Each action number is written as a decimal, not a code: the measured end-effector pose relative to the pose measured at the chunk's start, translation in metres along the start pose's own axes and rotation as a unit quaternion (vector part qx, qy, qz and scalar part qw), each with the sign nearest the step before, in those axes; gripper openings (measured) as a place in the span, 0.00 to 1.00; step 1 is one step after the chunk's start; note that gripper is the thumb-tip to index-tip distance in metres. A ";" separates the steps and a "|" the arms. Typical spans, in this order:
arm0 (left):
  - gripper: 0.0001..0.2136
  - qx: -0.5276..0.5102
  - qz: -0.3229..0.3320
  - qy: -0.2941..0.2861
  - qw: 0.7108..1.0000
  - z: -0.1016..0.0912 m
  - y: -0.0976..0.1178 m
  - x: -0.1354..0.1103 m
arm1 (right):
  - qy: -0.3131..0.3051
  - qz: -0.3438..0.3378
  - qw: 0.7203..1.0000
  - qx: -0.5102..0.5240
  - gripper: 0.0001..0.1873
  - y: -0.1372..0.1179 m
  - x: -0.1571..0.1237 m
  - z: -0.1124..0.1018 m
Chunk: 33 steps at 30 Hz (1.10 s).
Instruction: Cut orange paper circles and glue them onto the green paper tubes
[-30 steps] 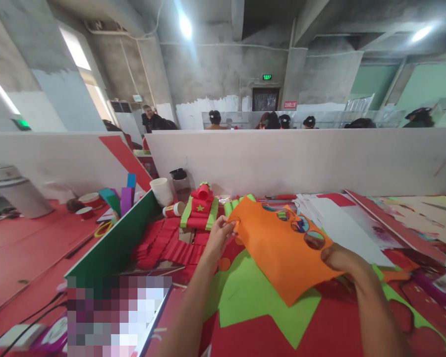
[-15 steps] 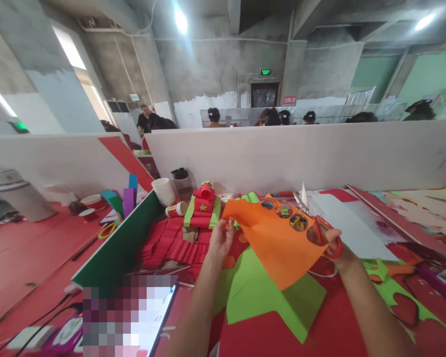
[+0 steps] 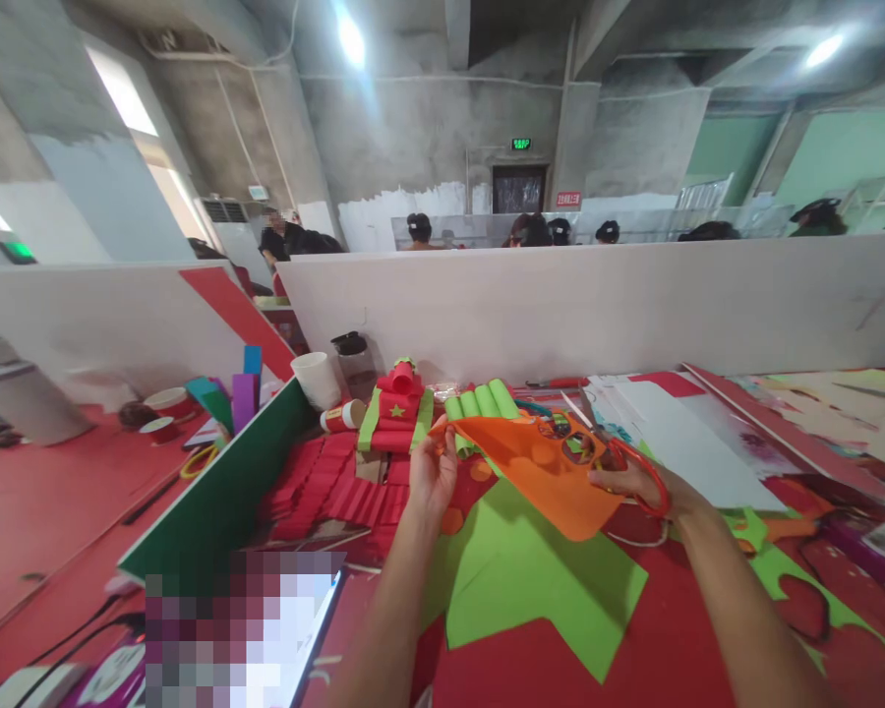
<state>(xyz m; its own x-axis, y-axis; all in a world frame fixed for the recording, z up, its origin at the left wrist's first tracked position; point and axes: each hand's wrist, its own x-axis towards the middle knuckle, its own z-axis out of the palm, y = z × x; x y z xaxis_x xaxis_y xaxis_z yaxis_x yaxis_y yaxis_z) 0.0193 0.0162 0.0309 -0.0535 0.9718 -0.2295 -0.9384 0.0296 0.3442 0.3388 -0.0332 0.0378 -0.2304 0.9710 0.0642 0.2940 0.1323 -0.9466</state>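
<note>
My left hand (image 3: 434,474) pinches the left corner of an orange paper sheet (image 3: 553,487), which has round holes cut along its far edge. My right hand (image 3: 645,482) holds red-handled scissors (image 3: 662,492), blades pointing up and away to the left. The right fingers also touch the sheet's right side. Beneath the sheet, a large green paper piece (image 3: 516,580) with pointed corners lies on the red table. Small orange paper rounds (image 3: 451,520) lie near my left hand.
Left of my hands stand a red paper model (image 3: 398,418) with green strips and a green board (image 3: 228,492). Green paper rolls (image 3: 479,403) lie behind the sheet. White sheets (image 3: 685,442) and green scraps (image 3: 796,590) are at right. A white partition (image 3: 560,310) rises behind.
The orange sheet has tipped flatter and its right side has dropped and come left. My right hand has moved left with the scissors, fingers now at the sheet. My left hand keeps its corner.
</note>
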 end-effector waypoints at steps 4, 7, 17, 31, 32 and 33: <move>0.16 0.043 0.019 -0.015 0.999 -0.002 -0.002 -0.001 | -0.040 0.014 0.997 0.060 0.28 0.000 0.001 0.000; 0.11 0.136 0.057 -0.028 0.989 -0.007 -0.004 0.003 | 0.020 -0.035 0.997 0.060 0.28 -0.001 0.006 -0.002; 0.13 0.508 0.081 -0.164 0.842 -0.015 0.002 0.008 | 0.297 -0.136 0.942 0.072 0.27 0.021 0.024 -0.030; 0.19 0.606 0.029 -0.290 0.740 -0.019 -0.005 0.003 | 0.411 -0.231 0.878 -0.082 0.24 0.011 0.023 -0.030; 0.20 0.611 0.023 -0.283 0.739 -0.020 -0.006 0.003 | 0.414 -0.233 0.876 -0.088 0.23 0.009 0.022 -0.029; 0.20 0.613 0.021 -0.278 0.739 -0.021 -0.006 0.004 | 0.418 -0.236 0.873 -0.091 0.23 0.008 0.021 -0.027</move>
<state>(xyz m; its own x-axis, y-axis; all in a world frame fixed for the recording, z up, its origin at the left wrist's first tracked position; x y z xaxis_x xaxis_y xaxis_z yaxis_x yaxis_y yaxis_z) 0.0177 0.0147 0.0086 0.3943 0.9139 0.0967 0.0934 -0.1445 0.9851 0.3615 -0.0063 0.0406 0.3685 0.5959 0.7135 0.5101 0.5120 -0.6911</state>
